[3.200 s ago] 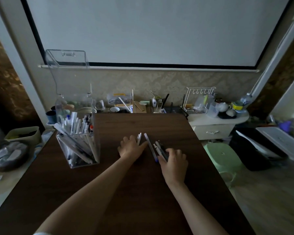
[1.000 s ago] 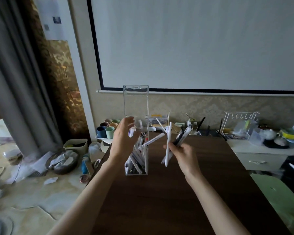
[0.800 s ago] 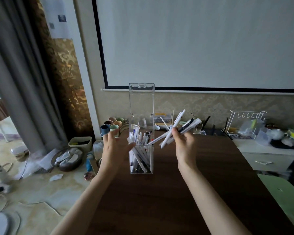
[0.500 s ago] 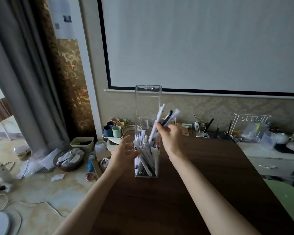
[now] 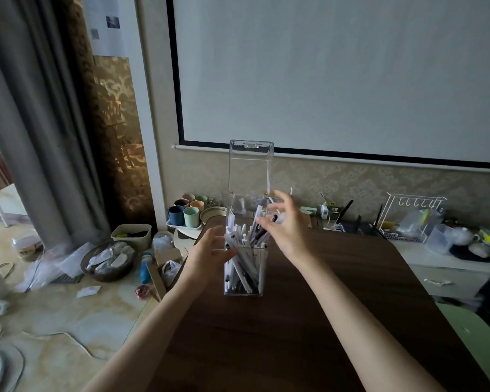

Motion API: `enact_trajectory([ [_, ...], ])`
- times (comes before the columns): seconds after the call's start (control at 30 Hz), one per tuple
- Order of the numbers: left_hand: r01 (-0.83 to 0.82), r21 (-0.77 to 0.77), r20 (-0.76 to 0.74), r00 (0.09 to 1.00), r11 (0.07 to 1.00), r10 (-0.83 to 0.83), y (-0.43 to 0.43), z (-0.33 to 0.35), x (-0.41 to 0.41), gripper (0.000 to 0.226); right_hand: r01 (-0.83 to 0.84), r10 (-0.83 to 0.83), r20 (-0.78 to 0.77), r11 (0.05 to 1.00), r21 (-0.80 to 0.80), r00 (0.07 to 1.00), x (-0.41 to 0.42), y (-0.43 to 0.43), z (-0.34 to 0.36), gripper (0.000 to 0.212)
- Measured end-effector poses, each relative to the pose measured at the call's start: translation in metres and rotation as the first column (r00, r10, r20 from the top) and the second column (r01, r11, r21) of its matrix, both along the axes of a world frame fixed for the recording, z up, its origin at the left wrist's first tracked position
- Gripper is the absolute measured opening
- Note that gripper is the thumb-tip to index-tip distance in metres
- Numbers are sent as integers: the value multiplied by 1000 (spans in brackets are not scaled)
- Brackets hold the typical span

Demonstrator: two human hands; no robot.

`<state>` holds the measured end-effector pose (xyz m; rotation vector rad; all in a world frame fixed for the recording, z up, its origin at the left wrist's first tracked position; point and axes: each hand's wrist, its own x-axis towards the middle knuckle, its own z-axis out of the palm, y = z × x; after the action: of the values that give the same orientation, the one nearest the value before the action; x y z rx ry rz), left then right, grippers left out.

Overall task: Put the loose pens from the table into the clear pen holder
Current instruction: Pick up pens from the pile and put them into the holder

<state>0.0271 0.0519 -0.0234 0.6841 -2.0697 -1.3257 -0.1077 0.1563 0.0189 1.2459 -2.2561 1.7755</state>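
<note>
The clear pen holder (image 5: 259, 278) stands upright on the dark wooden table (image 5: 309, 321), its hinged clear lid (image 5: 251, 168) raised behind it. Many white and dark pens (image 5: 245, 244) stick out of it at angles. My left hand (image 5: 210, 254) is at the holder's left side with fingers spread, the fingertips against its wall. My right hand (image 5: 287, 224) hovers just above and right of the holder's mouth, fingers apart and blurred, with pen ends right beside the fingertips. No loose pens show on the table.
Coloured cups (image 5: 188, 212) on a tray sit beyond the table's far left corner. A white wire rack (image 5: 408, 219) and small items line the low counter at the back right. Baskets and bags litter the floor on the left. A green stool (image 5: 475, 335) is at the right.
My right hand carried a bunch of pens from the table to the holder and opened over its mouth; the pens now stand inside. My left hand moved to the holder's side.
</note>
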Motion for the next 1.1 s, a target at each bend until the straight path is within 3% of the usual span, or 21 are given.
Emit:
enact_trajectory([
  [0.07,-32,-3,-49,998,999,31,1,4,-2,63,90,-82,-263,996,20,961,-4,2,0,61],
  [0.13,-73,-41,-124,990,996,68,2,10,-4,61,178,-157,-376,984,21,913,-3,5,-1,49],
  [0.33,-179,-181,-148,977,967,153,-1,9,-8,25,208,-211,-99,977,-42,972,8,14,-17,12],
  [0.43,-207,-236,-171,971,949,170,-1,7,-8,21,195,-205,-144,977,-85,968,7,8,-24,11],
  [0.6,-143,-454,-151,985,880,82,-1,10,-9,15,131,-107,-246,988,83,963,11,-10,-16,27],
  [0.73,-67,-655,-38,998,753,55,-8,8,-8,22,81,-31,-324,986,144,946,8,-9,-18,33],
  [0.87,90,-786,153,987,612,51,-3,-10,-3,41,77,82,-514,957,280,854,4,-1,-31,25],
  [1.0,-20,-702,64,994,712,91,-1,-12,2,54,-44,100,-367,986,159,925,3,9,-45,30],
  [1.1,-56,-639,66,990,767,128,-12,0,-5,64,27,16,-398,994,103,917,-4,8,-40,33],
])
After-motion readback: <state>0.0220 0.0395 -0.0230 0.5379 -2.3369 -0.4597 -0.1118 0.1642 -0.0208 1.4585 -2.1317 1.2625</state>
